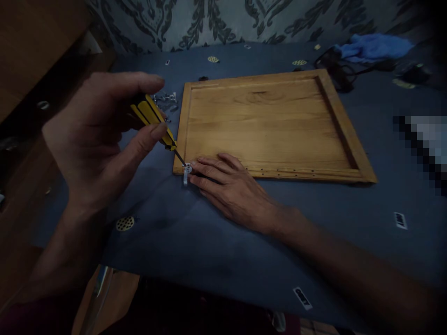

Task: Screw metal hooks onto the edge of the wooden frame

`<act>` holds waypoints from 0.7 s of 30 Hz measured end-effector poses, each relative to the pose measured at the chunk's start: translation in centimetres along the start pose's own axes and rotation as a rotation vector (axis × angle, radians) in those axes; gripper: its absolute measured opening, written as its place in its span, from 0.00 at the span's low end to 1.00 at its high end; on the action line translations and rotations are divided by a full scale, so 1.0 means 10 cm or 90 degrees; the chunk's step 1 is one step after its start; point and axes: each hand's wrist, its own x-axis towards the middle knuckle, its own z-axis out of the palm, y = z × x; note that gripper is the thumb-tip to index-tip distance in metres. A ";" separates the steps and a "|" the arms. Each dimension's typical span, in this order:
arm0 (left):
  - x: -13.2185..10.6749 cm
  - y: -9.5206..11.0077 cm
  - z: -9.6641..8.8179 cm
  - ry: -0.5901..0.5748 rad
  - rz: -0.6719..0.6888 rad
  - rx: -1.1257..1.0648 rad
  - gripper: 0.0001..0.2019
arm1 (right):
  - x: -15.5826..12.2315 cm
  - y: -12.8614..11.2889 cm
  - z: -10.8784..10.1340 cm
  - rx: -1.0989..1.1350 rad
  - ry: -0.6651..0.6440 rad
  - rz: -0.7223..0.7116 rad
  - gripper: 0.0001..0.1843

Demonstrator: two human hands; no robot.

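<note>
My left hand (104,135) grips a yellow-and-black screwdriver (150,114) by its handle, thumb and fingers around it. The shaft slants down to the right, and its tip meets a small silvery metal hook (186,174). This hook sits at the near left corner of a framed wooden panel (258,121), its lower end sticking out past the edge. My right hand (233,190) lies palm down across the panel's near rail, its leading fingertips holding the hook from the right. Small dark holes run along that rail.
Several loose metal hooks (167,100) lie left of the panel. A blue cloth (375,48) and dark cables or glasses (337,70) are at the back right. The dark blue tablecloth (209,246) ends at the table's near edge; patterned wallpaper (223,21) rises behind.
</note>
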 end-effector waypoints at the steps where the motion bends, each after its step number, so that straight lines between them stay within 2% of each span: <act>1: 0.01 0.00 0.00 -0.005 0.001 0.008 0.26 | 0.00 0.00 0.00 -0.001 0.000 0.000 0.17; 7: 0.02 0.01 0.01 -0.021 0.032 0.025 0.26 | 0.02 0.00 -0.01 -0.004 -0.012 0.007 0.18; 12: 0.03 0.04 0.01 -0.017 -0.009 0.034 0.25 | 0.01 0.00 0.00 0.001 -0.005 0.007 0.17; 21: 0.04 0.00 -0.01 -0.059 0.022 0.042 0.28 | 0.02 -0.01 -0.01 0.003 -0.016 0.009 0.18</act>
